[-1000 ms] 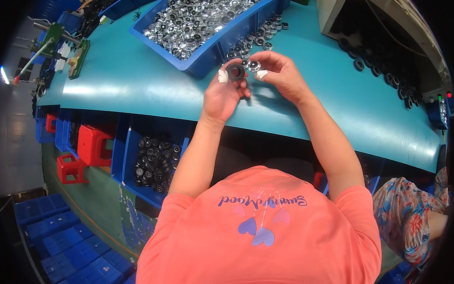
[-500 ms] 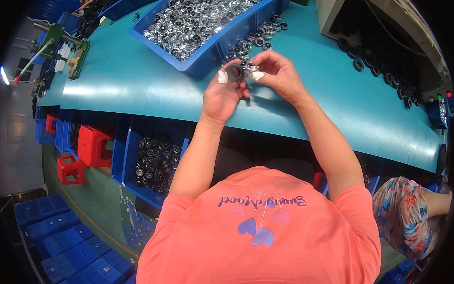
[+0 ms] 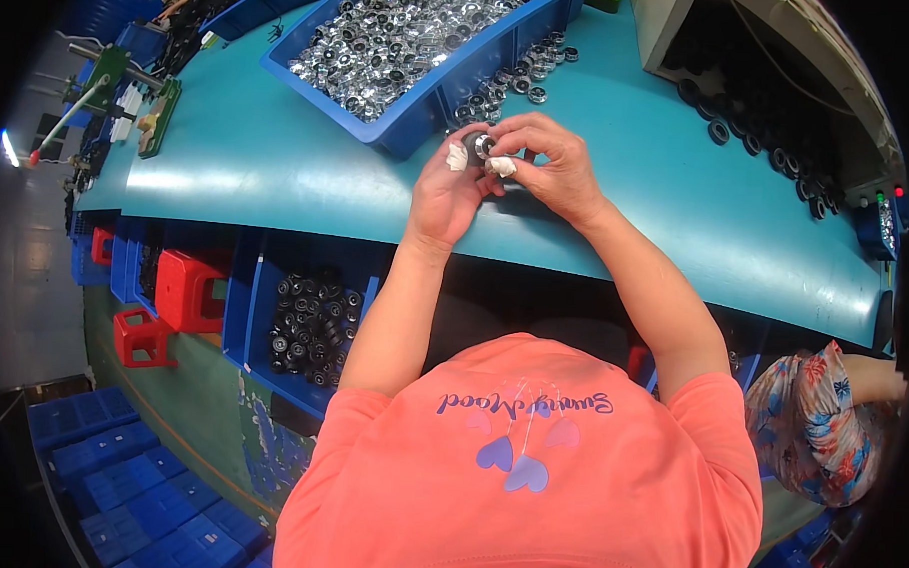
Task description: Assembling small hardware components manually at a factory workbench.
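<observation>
My left hand [image 3: 441,201] holds a black tyre-like ring [image 3: 469,142] between thumb and fingers, over the near part of the bench. My right hand [image 3: 561,170] pinches a small shiny silver wheel hub [image 3: 483,146] with a dark centre against the ring's right-hand face. Whether the hub sits inside the ring cannot be made out. White wrapping covers each thumb. Just beyond my hands stands a blue bin [image 3: 412,120] heaped with similar silver hubs [image 3: 382,56]. More loose hubs [image 3: 521,85] lie along its right side.
Black rings [image 3: 718,131] lie on the teal bench [image 3: 620,120] at the right, by a pale box-like housing. A green hand-lever press [image 3: 106,77] stands far left. Below the bench are a bin of black wheels [image 3: 313,319] and red stools [image 3: 189,293]. Another person's patterned clothing [image 3: 815,427] shows at right.
My right hand has moved left and brought the silver hub against the black ring. The ring has turned from facing up to a more edge-on tilt. The person at right has shifted slightly.
</observation>
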Demonstrator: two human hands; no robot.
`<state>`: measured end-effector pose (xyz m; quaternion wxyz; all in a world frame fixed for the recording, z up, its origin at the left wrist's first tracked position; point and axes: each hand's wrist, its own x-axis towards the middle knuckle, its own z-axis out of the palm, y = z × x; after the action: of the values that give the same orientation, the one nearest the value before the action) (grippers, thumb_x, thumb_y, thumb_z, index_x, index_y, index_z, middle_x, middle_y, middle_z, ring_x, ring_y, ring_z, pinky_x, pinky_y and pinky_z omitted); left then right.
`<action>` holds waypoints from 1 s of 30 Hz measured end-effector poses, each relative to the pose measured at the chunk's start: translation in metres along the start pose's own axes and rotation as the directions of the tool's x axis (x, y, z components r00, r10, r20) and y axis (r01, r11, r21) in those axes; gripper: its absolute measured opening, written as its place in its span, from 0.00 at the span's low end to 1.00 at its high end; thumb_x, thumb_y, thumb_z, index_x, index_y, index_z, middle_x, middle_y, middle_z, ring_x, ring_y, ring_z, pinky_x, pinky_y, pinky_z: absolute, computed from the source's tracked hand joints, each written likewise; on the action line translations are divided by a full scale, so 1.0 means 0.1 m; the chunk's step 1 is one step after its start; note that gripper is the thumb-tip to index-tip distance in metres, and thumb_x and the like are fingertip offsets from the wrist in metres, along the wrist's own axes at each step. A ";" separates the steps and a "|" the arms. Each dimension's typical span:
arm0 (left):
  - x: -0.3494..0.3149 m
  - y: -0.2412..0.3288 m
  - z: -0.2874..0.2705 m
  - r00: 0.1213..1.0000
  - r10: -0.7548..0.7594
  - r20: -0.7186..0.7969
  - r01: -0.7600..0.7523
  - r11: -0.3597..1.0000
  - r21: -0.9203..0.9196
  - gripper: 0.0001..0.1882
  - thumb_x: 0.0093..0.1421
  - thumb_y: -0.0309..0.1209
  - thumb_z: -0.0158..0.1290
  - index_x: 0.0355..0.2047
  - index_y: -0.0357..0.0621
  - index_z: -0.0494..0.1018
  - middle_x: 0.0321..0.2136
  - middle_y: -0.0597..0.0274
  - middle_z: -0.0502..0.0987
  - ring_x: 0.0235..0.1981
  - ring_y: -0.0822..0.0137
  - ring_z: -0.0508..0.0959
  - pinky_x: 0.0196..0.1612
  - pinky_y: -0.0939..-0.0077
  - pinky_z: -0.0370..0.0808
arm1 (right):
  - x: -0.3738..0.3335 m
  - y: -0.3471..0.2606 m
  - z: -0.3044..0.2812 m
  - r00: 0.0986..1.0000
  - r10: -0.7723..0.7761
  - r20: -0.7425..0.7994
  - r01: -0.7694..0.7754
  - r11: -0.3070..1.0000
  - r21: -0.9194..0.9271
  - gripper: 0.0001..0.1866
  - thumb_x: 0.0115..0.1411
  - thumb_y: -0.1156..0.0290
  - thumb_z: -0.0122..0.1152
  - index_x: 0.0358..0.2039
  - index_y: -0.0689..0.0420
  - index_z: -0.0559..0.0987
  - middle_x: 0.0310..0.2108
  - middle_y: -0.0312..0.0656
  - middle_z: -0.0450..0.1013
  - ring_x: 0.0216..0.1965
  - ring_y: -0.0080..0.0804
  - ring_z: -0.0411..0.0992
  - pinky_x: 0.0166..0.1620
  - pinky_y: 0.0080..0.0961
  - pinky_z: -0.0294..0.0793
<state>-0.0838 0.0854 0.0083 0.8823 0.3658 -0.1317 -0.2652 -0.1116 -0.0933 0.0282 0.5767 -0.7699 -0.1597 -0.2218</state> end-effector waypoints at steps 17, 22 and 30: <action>0.03 -0.19 0.01 0.973 0.175 -0.149 -0.105 0.915 0.390 0.19 0.69 0.32 0.51 0.56 0.35 0.68 0.43 0.62 0.75 0.40 0.72 0.77 0.47 0.73 0.76 | -0.01 -0.04 0.03 0.999 -0.002 0.036 0.007 0.988 -0.152 0.12 0.50 0.77 0.66 0.37 0.54 0.81 0.37 0.36 0.78 0.35 0.26 0.77 0.32 0.22 0.76; -0.01 -0.15 0.09 0.961 0.214 -0.174 -0.131 0.909 0.396 0.14 0.69 0.28 0.49 0.53 0.37 0.68 0.41 0.61 0.75 0.35 0.74 0.76 0.39 0.76 0.79 | 0.00 0.16 -0.02 0.934 0.337 0.121 -0.351 0.928 0.125 0.22 0.57 0.75 0.63 0.54 0.56 0.77 0.46 0.36 0.76 0.42 0.21 0.74 0.45 0.23 0.74; -0.02 -0.19 0.11 0.936 0.290 -0.198 -0.142 0.829 0.541 0.12 0.67 0.25 0.49 0.50 0.39 0.71 0.38 0.63 0.75 0.28 0.77 0.74 0.29 0.80 0.78 | -0.04 0.25 -0.02 0.882 0.393 0.260 -0.461 0.835 0.300 0.15 0.57 0.73 0.63 0.46 0.58 0.84 0.41 0.37 0.77 0.37 0.22 0.73 0.43 0.20 0.73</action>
<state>-0.0978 0.0688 0.0024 0.7849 0.6050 -0.1169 -0.0648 -0.1026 -0.1023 0.0058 0.7226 -0.6870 -0.0738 0.0187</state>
